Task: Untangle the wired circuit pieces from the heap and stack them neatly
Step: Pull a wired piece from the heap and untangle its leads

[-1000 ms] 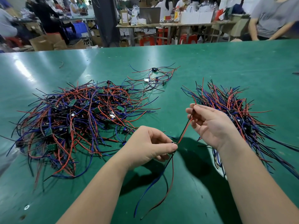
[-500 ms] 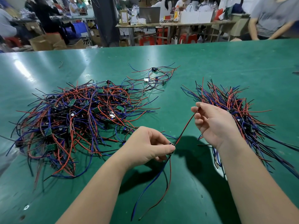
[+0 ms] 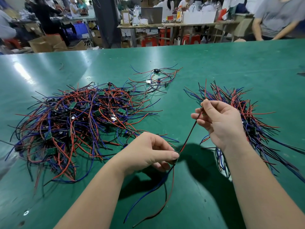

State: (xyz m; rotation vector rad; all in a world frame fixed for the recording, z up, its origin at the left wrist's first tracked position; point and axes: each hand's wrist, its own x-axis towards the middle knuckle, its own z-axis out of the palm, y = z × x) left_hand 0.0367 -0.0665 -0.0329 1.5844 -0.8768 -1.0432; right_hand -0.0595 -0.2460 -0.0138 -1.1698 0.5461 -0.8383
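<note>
1. The wired circuit piece (image 3: 188, 136) looks very light and limp: thin insulated leads soldered to 1 small board (image 3: 175, 160). It should flop and snag rather than hold a shape.
2. The board is likely the only stiff part, so it is the best place to grip. The leads are probably smooth enough to slip through a loose pinch. The solder joints may be fragile, so a slow, even pull seems wiser than a tug.
3. The left hand (image 3: 148, 152) is curled, with thumb and forefinger pinching the board at their tips and the other fingers tucked beneath.
4. The right hand (image 3: 219, 123) pinches the far end of a red-and-black lead pair between thumb and forefinger, its other fingers loosely bent. That pair runs straight and taut between the 2 hands, above the table (image 3: 214, 66).
5. The trailing leads (image 3: 143, 194), 1 blue and 1 red, hang from the left hand and drape on the table towards the person.
6. The heap (image 3: 74, 126) lies just left of the left hand, its nearest strands beside the knuckles. The stack (image 3: 257, 123) lies behind and to the right of the right hand. A small cluster (image 3: 158, 78) sits farther off.
</note>
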